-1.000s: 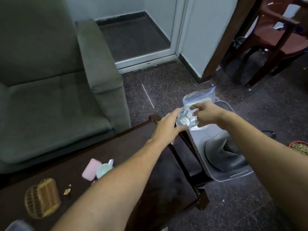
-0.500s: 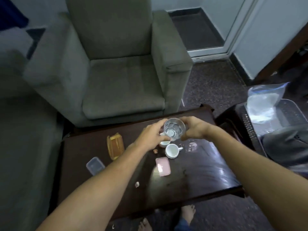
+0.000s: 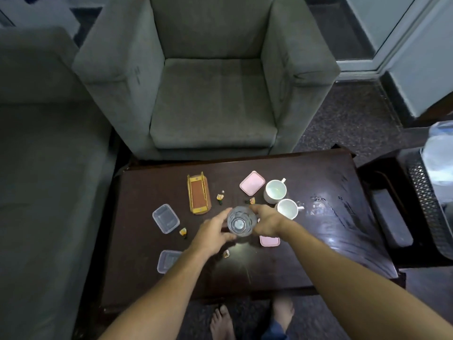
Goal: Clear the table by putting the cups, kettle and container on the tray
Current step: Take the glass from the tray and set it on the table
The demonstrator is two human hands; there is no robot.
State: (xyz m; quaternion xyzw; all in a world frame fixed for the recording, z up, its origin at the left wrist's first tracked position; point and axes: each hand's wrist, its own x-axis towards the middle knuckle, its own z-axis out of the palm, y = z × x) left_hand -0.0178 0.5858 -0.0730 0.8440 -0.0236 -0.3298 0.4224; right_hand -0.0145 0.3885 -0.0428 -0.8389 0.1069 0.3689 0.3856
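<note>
Both hands hold a clear glass above the middle of the dark wooden table. My left hand grips its left side and my right hand its right side. Two white cups stand to the right of my hands. A clear plastic container lies to the left, and its clear lid sits near the front left. A small wooden tray lies behind the glass. No kettle is in view.
A pink lid lies behind the cups and a pink box shows under my right wrist. Small wrappers are scattered about. A grey armchair stands behind the table, a sofa on the left, a black stool with a plastic bag on the right.
My view has swung left from the stool to the table. Both hands have carried the glass from the table's right end over its middle.
</note>
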